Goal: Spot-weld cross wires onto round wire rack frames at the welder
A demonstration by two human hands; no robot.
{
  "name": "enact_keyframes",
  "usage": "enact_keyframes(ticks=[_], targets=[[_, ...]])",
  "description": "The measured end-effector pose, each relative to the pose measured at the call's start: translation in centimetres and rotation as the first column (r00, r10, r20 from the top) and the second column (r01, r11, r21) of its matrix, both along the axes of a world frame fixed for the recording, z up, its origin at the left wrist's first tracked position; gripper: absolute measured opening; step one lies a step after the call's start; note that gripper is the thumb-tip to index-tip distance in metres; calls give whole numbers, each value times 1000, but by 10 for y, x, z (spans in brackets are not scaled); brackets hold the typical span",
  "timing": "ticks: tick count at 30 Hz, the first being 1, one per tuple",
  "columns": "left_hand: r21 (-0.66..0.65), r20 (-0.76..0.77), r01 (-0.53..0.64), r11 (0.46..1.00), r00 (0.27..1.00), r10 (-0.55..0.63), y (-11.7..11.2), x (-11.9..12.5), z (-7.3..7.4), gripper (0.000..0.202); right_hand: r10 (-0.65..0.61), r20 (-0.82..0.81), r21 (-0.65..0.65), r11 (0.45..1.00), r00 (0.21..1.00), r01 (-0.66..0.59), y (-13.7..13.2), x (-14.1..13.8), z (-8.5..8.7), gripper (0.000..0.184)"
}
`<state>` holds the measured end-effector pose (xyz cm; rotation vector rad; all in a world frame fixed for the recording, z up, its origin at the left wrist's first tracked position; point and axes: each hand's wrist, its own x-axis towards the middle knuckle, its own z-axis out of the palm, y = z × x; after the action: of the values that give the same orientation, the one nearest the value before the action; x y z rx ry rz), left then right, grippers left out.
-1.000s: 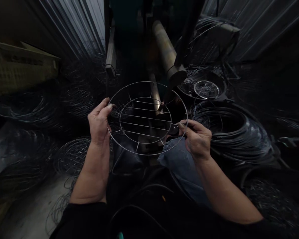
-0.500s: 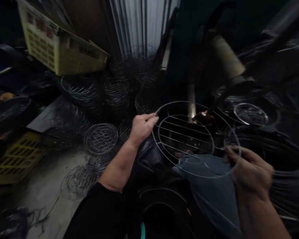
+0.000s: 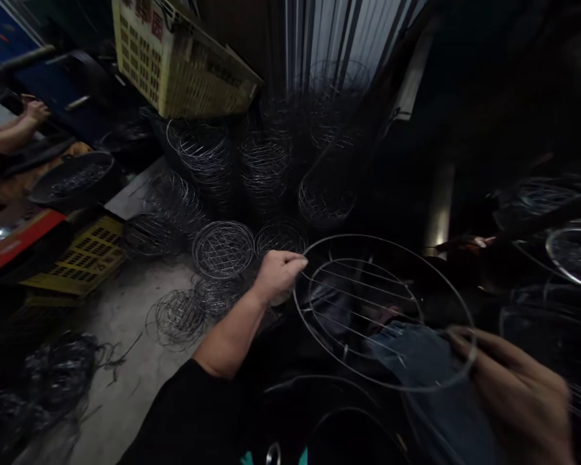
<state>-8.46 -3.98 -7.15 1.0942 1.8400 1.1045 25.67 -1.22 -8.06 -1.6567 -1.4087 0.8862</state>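
I hold a round wire rack [image 3: 368, 303], two concentric rings with straight cross wires, over my lap. My left hand [image 3: 277, 272] is closed on its left rim. At the lower right my right hand [image 3: 518, 387] is blurred by motion, with its fingers curled on the rack's near right rim. Under the rack lies blue denim cloth [image 3: 416, 361].
Stacks of finished round wire racks [image 3: 223, 248] stand on the concrete floor ahead and to the left. A yellow crate [image 3: 174, 61] leans at the back; a flat yellow crate [image 3: 77, 258] lies at the left. Another person's arm [image 3: 14, 126] reaches in at the far left. Dark wire coils [image 3: 552, 258] fill the right.
My view has swung left toward the stacks of racks. The rack stays held in both hands, and the right hand has sunk toward the lower right corner.
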Motion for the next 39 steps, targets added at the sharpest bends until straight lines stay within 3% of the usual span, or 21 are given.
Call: enact_keyframes(ticks=[4, 8, 14, 16, 19, 25, 31, 35, 39], targets=[[-14, -73, -213, 977, 975, 212, -10, -51, -8, 32, 80, -182, -108, 989, 980, -101, 37, -76, -2, 29], [-71, -153, -288, 955, 949, 274, -10, -92, -26, 30, 191, -292, -214, 942, 937, -259, 63, -125, -14, 36], [-203, -352, -338, 919, 901, 253, 30, -138, -77, 30, 341, -239, -71, 928, 909, -367, 91, -158, -27, 30], [-256, -423, -349, 901, 879, 220, 44, -148, -99, 29, 338, -189, -37, 936, 922, -351, 94, -153, -31, 28], [-322, -498, -352, 879, 853, 160, 51, -150, -129, 46, 262, -110, -89, 958, 959, -272, 90, -128, -38, 32], [-397, -584, -281, 874, 812, -5, 27, -119, -170, 57, 109, -86, -210, 970, 990, -125, 69, -64, -49, 37], [-465, -611, -156, 871, 769, -188, 6, -84, -183, 55, 75, -66, -236, 968, 995, -89, 50, -45, -44, 39], [-496, -612, -89, 864, 742, -275, 3, -71, -185, 54, 85, 71, -89, 993, 994, -79, 52, -21, -47, 33], [-497, -606, -49, 866, 734, -306, 3, -64, -184, 52, -161, 343, 94, 986, 925, 137, 68, 38, -54, 42]])
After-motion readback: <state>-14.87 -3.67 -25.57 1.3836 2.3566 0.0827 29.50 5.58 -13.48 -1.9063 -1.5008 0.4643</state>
